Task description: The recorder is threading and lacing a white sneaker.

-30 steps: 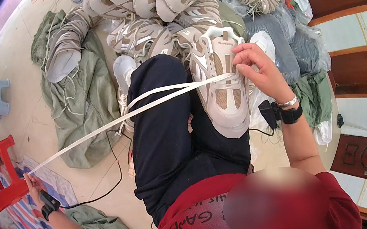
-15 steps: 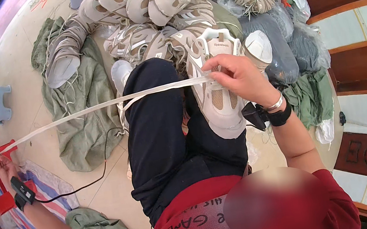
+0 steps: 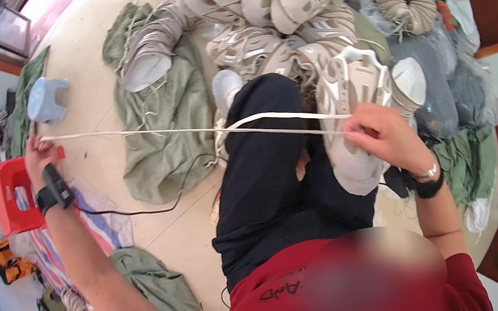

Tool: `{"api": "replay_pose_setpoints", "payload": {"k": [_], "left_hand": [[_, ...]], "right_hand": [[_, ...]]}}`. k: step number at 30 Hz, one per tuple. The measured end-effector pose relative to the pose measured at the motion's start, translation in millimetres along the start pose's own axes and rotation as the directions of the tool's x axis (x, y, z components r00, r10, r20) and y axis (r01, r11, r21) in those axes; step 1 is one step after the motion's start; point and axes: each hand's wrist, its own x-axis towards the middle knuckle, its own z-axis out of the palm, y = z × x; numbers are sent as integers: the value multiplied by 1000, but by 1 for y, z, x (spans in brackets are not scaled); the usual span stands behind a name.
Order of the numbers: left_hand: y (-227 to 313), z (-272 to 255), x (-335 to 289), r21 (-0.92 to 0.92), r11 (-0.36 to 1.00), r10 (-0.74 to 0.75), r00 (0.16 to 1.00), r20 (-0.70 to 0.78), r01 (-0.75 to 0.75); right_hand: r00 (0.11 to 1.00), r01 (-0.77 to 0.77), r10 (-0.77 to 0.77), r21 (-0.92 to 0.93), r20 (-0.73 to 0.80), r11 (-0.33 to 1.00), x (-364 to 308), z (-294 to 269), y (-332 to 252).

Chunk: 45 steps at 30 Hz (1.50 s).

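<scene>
A beige and white sneaker (image 3: 354,167) rests on my thigh, its toe pointing toward me. Over its front part, my right hand (image 3: 388,137) pinches a pale shoelace (image 3: 156,132) between thumb and fingers. The lace stretches across to the far left, where my left hand (image 3: 40,157) is closed on its other end. Two strands show: one runs fairly straight, and the other bows over my knee before meeting the right hand. Whether the lace passes through the shoe's eyelets is hidden by the right hand.
A heap of similar sneakers (image 3: 302,1) lies beyond my knees, with lace bundles (image 3: 404,1) and plastic-wrapped packages (image 3: 425,83) at right. Green cloth (image 3: 166,149) covers floor at left. A red stool (image 3: 14,198) and a blue stool (image 3: 47,100) stand farther left; a black cable hangs from my left wrist.
The whole view has shifted, so the scene sits farther right. My right hand has moved down the sneaker toward its toe. The lace strands, close together before, now spread apart.
</scene>
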Motion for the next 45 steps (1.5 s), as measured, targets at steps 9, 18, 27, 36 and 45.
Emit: {"api": "replay_pose_setpoints", "payload": {"k": [9,18,27,36,45], "left_hand": [[-196,264,-119,572,820,-194,948,252,15],[-325,379,-183,764,566,-710,288,643,-311],[-352,372,-191,823,562,-827,48,560,84],[-359,373,-213,790,551,-697,372,613,-270],[-362,375,-201,310,-15,-213,306,928,-950]], "right_hand": [[949,207,-247,200,198,958,-26,3,-25],[968,-42,48,32,-245,999,-4,-23,20],[960,107,-76,102,-269,989,3,-2,27],[961,20,35,195,-274,981,0,-1,29],[933,-239,313,344,-177,908,-1,-6,38]]}}
